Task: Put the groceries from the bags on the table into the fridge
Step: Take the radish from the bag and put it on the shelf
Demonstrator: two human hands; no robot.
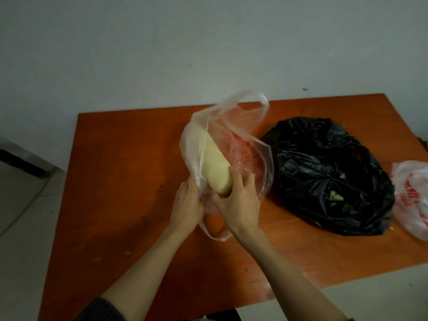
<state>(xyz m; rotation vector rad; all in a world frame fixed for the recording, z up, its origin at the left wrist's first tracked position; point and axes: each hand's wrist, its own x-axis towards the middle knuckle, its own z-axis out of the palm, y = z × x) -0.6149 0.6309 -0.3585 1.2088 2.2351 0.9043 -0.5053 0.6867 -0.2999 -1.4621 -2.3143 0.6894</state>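
A clear plastic bag (240, 126) with red print lies open in the middle of the orange wooden table (129, 181). A long pale-yellow vegetable (214, 163) sticks out of its mouth toward me. My right hand (238, 200) grips the near end of the vegetable, fingers curled round it. My left hand (187, 202) pinches the bag's near edge just left of the vegetable. The far end of the vegetable is veiled by the plastic.
A crumpled black bag (324, 172) with green scraps showing lies to the right of the clear bag. A white bag with red print (412, 200) sits at the table's right edge. A wall runs behind the table; tiled floor is on the left.
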